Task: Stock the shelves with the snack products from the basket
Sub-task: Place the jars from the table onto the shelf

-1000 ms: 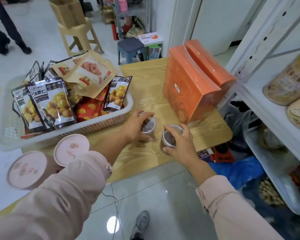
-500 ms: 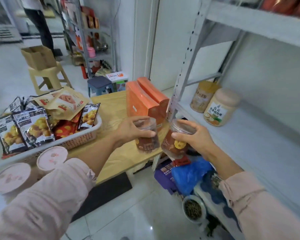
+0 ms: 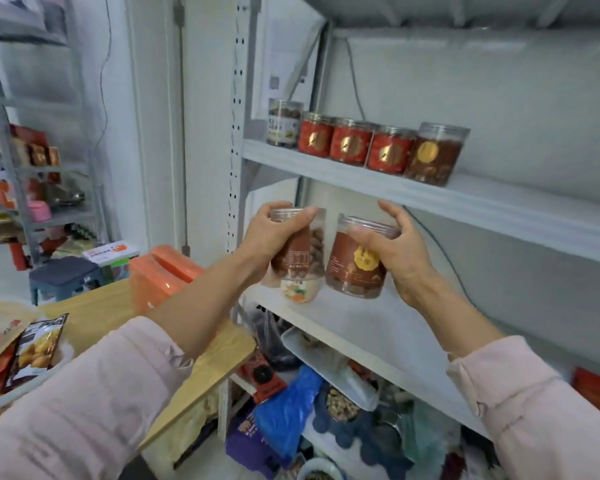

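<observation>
I note the left hand (image 3: 274,233) curled round the lid end of the left jar (image 3: 303,252). The right hand (image 3: 392,251) grasps the right jar (image 3: 350,268), gold label facing me, fingers round its lid. Both jars are in the air, side by side, just below the upper shelf (image 3: 361,178), which carries a row of five shelf jars (image 3: 352,145). Packets (image 3: 35,348) lie far left.

A wooden bench (image 3: 94,306) carries two upright orange boxes (image 3: 160,282) at its far corner. A blue stool (image 3: 61,275) stands beyond it; a blue plastic bag (image 3: 288,403) lies low beside it.
</observation>
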